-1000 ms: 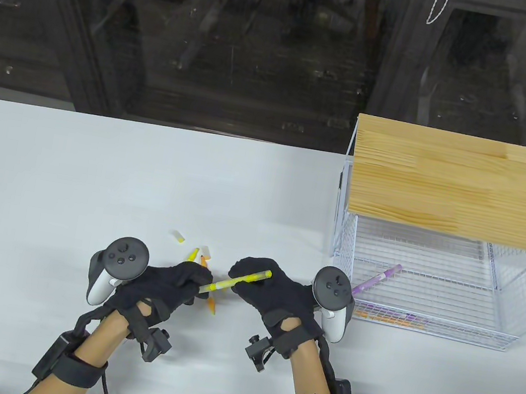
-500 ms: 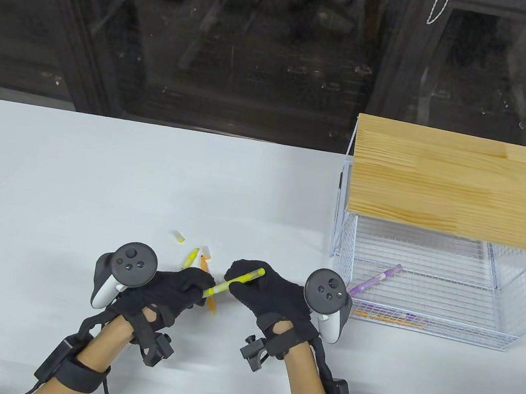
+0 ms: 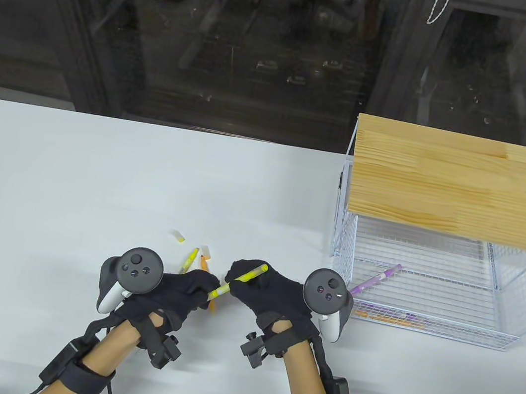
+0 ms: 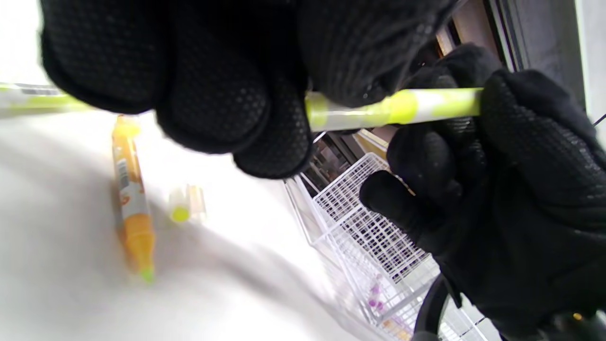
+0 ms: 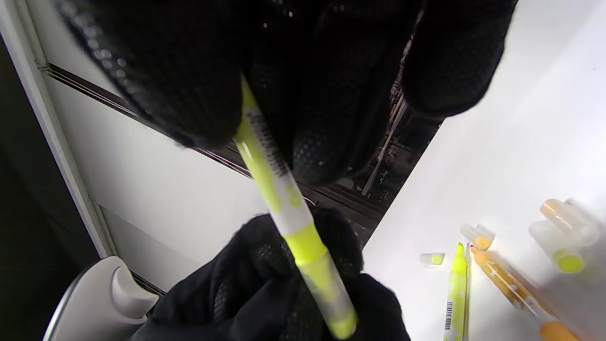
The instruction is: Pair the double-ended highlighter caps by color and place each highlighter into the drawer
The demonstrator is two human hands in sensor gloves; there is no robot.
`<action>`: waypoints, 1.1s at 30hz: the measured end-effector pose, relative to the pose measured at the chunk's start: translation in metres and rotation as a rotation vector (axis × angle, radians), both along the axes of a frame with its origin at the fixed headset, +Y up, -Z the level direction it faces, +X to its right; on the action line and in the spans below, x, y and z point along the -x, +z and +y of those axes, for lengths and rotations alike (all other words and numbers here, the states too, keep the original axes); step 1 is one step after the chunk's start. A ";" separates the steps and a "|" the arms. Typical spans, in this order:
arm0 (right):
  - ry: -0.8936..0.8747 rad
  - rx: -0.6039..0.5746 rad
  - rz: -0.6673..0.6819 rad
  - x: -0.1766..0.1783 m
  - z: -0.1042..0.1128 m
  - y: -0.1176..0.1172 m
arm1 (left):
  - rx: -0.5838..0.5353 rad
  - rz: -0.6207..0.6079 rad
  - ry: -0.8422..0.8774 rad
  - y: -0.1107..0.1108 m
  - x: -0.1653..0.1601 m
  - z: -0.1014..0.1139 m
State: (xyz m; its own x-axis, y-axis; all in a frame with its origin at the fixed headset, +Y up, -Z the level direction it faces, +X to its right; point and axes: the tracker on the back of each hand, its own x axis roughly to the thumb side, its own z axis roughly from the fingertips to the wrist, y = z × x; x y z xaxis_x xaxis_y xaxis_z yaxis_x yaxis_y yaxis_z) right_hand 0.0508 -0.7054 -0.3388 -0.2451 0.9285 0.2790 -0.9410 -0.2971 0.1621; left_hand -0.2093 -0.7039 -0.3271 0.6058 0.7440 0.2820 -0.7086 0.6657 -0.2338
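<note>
Above the white table (image 3: 68, 184), the right hand (image 3: 272, 292) is gripping a yellow double-ended highlighter (image 3: 239, 279) by its barrel, while the left hand (image 3: 176, 291) is pinching the translucent cap on its near end. The white barrel is carrying yellow spots and a black barcode strip whose print is showing too small to read. A purple highlighter (image 3: 376, 279) is lying in the open wire drawer (image 3: 507, 318); an orange highlighter (image 5: 509, 284) and loose caps are lying on the table beside the hands.
</note>
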 end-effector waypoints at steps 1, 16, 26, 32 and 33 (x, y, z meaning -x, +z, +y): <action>-0.004 -0.002 0.001 0.000 0.000 0.000 | -0.001 -0.005 0.004 0.000 0.000 0.001; -0.022 -0.053 0.040 0.001 0.001 0.000 | 0.010 -0.012 0.034 0.000 0.002 -0.001; -0.230 0.034 0.044 -0.007 -0.002 0.001 | 0.062 -0.037 0.187 -0.001 0.009 0.007; -0.192 0.068 0.069 -0.001 -0.006 0.000 | 0.055 -0.037 0.112 -0.002 0.007 0.002; -0.170 0.063 0.063 -0.001 -0.005 0.000 | 0.047 -0.031 0.082 -0.003 0.007 0.002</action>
